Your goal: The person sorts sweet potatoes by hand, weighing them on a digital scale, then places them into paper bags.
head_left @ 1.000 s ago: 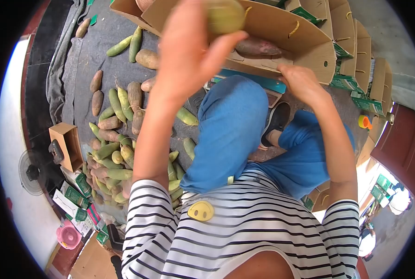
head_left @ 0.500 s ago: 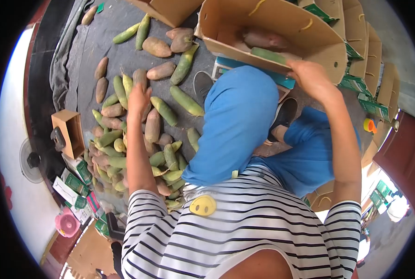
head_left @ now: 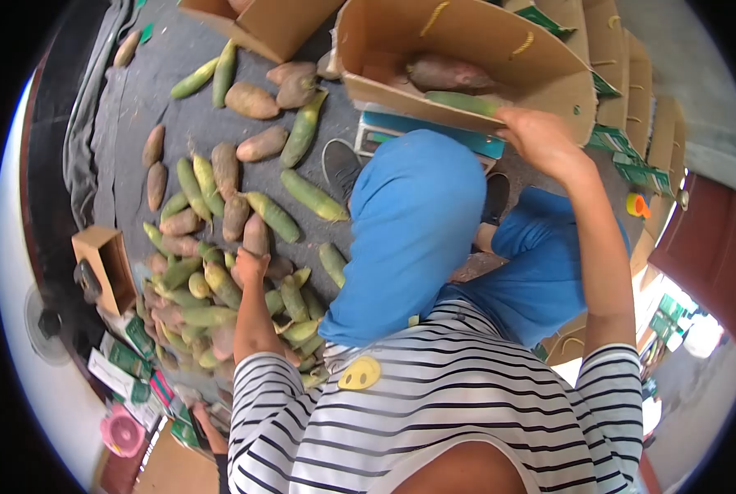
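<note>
My left hand (head_left: pixel 252 265) is closed around the lower end of a reddish-brown radish (head_left: pixel 256 234) on the heap. Green radishes (head_left: pixel 271 217) and more reddish ones lie around it on the dark floor cloth. At the upper right, my right hand (head_left: pixel 545 142) grips the near wall of an open cardboard box (head_left: pixel 475 37), its fingertips over the rim. Inside that box lie a large reddish radish (head_left: pixel 450 74) and a green radish (head_left: pixel 460 102), whose end comes close to my right fingers.
The box rests by a teal-and-white object (head_left: pixel 376 132), near my knee. Another open carton (head_left: pixel 273 29) stands at the top. A row of cartons (head_left: pixel 631 90) lines the right. A small box (head_left: pixel 108 267) and pink fan (head_left: pixel 122 430) are left; another person's arm (head_left: pixel 210 428) shows lower left.
My left hand has drawn back toward me, from the upper radishes down to one lower on the heap. The right hand stays at the box wall. The whole view has shifted slightly.
</note>
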`<act>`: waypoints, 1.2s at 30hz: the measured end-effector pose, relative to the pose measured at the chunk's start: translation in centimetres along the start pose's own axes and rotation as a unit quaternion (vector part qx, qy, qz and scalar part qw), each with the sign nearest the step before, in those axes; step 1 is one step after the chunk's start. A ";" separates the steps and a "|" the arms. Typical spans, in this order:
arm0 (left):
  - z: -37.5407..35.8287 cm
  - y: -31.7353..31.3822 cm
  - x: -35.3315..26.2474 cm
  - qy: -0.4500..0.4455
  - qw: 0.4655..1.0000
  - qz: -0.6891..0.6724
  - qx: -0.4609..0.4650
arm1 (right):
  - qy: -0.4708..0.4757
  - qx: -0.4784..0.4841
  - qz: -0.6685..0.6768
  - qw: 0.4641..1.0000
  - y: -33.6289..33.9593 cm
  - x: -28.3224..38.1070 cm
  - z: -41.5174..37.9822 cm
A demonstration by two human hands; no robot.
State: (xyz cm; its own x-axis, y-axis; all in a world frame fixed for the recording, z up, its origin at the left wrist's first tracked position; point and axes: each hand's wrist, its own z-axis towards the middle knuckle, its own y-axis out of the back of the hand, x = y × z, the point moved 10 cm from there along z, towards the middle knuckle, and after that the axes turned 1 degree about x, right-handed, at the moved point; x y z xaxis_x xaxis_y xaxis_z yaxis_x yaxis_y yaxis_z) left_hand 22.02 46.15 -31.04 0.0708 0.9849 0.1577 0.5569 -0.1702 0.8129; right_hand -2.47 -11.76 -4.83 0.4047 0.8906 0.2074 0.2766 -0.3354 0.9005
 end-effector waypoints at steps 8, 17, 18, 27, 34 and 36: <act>-4.2 -9.9 -4.6 0.211 0.711 -0.577 0.342 | 0.010 -0.020 0.021 1.000 -0.2 -0.3 0.0; -16.6 19.4 -23.7 -0.340 0.737 -0.583 0.038 | 0.002 -0.014 0.031 0.999 -0.4 -0.2 -0.1; -18.2 23.1 -26.0 -0.415 0.743 -0.525 -0.015 | 0.001 -0.015 0.025 1.000 -0.6 -0.2 0.0; -28.9 31.7 -46.7 -0.699 0.683 -0.068 -0.200 | -0.007 -0.002 0.016 1.000 -0.3 0.0 -0.2; -25.3 26.5 -50.5 -0.707 0.698 0.023 -0.110 | 0.002 0.012 -0.005 1.000 -1.8 0.8 0.4; -27.6 27.5 -49.4 -0.702 0.707 -0.058 -0.065 | 0.008 -0.030 0.008 0.999 -1.3 0.6 0.2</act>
State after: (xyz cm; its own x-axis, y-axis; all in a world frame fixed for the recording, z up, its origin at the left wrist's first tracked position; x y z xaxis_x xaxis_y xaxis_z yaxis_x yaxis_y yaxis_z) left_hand 11.00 -8.00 -0.95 0.8331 0.0364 -0.5519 0.5522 0.0029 0.8337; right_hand -2.43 -10.85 -5.90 0.3950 0.8899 0.2283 0.2169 -0.3318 0.9181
